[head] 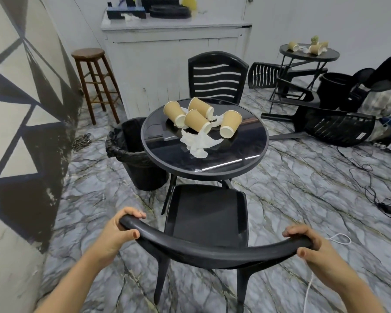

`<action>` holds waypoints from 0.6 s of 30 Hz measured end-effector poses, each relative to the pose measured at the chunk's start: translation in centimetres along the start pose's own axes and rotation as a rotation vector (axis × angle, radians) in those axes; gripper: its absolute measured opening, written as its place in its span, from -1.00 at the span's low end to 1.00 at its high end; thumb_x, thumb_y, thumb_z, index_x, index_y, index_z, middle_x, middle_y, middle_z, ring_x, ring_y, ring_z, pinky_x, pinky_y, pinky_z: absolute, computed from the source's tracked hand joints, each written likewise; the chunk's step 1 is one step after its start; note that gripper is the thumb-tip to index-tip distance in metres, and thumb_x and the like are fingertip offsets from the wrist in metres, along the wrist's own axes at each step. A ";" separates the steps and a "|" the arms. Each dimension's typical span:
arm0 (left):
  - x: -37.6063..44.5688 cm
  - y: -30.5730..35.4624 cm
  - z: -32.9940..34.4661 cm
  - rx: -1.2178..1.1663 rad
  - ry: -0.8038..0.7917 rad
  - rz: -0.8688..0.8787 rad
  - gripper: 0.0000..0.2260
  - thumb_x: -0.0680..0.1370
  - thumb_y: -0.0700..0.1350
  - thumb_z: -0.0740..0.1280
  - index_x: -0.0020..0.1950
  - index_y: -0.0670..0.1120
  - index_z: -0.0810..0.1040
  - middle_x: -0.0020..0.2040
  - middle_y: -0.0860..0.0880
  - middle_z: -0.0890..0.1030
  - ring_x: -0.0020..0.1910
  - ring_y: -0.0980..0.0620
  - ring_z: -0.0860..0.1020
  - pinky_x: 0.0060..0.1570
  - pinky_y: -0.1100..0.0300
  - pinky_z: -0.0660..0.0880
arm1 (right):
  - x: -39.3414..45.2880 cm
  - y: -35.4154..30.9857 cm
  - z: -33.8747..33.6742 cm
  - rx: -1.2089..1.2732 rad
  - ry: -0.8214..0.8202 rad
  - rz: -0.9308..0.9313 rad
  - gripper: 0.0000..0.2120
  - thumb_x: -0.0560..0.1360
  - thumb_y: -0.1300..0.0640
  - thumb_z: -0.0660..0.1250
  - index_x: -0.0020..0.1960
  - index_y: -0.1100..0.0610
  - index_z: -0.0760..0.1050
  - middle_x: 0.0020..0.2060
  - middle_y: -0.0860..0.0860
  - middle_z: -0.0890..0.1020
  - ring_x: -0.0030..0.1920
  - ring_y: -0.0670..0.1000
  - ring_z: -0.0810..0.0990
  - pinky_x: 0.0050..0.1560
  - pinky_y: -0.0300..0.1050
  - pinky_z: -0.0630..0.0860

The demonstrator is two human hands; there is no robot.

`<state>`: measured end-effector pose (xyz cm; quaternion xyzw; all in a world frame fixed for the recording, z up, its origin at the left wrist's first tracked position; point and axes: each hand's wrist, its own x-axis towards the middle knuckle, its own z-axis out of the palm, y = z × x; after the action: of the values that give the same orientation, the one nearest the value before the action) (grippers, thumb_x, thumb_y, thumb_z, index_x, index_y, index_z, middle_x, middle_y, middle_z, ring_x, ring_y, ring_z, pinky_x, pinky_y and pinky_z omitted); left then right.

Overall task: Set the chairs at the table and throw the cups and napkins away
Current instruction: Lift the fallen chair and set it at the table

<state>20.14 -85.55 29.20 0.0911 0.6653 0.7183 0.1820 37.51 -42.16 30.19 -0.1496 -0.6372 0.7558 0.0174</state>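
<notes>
No text, brand, number or sign can be read anywhere in the view. The toppled black slatted plastic chair [339, 129] lying on the marble-patterned floor at the right carries a small white label [360, 136] on its rim, but whatever is printed on it is too small and blurred to make out. The tan paper cups [196, 120] on the round black glass-topped table [212, 161] show plain walls without any print.

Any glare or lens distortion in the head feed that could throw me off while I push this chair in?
Head view: a bright glare streak crosses the glossy tabletop near its front edge; wide-angle lens bows the chair back held by left hand and right hand; cups stay sharp.
</notes>
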 end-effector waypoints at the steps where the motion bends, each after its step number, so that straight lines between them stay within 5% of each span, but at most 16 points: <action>1: 0.0 0.2 -0.1 0.017 -0.012 -0.016 -0.43 -0.01 0.16 0.65 -0.13 -0.04 0.60 -0.05 0.00 0.67 -0.01 0.05 0.62 -0.12 0.21 0.60 | 0.3 -0.7 -0.5 0.001 -0.037 0.040 -0.73 0.34 0.42 0.36 -0.06 0.13 0.62 -0.17 0.04 0.67 -0.14 -0.03 0.63 -0.20 -0.28 0.55; 3: 0.1 0.7 -0.1 0.032 -0.018 -0.052 -0.51 0.14 0.19 0.59 -0.06 -0.02 0.63 0.02 0.01 0.67 0.08 0.05 0.61 -0.02 0.15 0.57 | 1.6 -2.3 -0.9 -0.064 -0.096 0.136 -0.77 0.46 0.26 0.29 0.10 0.19 0.56 -0.06 0.12 0.68 -0.04 0.04 0.65 -0.08 -0.16 0.57; 6: 0.4 1.6 -0.3 -0.047 0.137 -0.148 -0.71 0.46 0.15 0.32 0.04 0.00 0.62 0.06 -0.04 0.67 0.08 0.01 0.62 0.06 0.06 0.47 | 4.8 -5.4 1.1 -0.378 -0.179 0.207 -0.69 0.38 0.03 0.33 0.11 0.06 0.57 0.01 0.05 0.69 0.03 -0.03 0.65 0.02 -0.21 0.44; 13: -0.3 3.3 -3.2 0.280 0.311 -0.187 -0.88 0.56 -0.13 0.29 0.03 0.04 0.59 0.05 0.03 0.65 0.11 0.09 0.57 0.01 0.29 0.43 | 13.5 -8.1 14.9 -0.886 -0.523 0.075 -0.67 0.49 -0.02 0.35 0.23 -0.10 0.42 0.10 -0.13 0.57 0.11 -0.13 0.54 0.17 -0.20 0.46; 18: -1.8 4.2 -5.8 0.610 0.420 -0.236 -0.83 0.53 -0.05 0.35 0.11 0.09 0.52 0.18 0.06 0.54 0.21 0.08 0.46 0.16 0.19 0.36 | 17.2 -6.6 26.3 -1.061 -0.762 -0.106 -0.50 0.52 -0.08 0.28 0.42 -0.04 0.26 0.34 -0.05 0.43 0.32 -0.02 0.40 0.30 -0.16 0.32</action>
<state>18.99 -91.81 32.97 -0.0854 0.8771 0.4644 0.0877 13.49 -62.42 36.88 0.1719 -0.8916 0.3371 -0.2486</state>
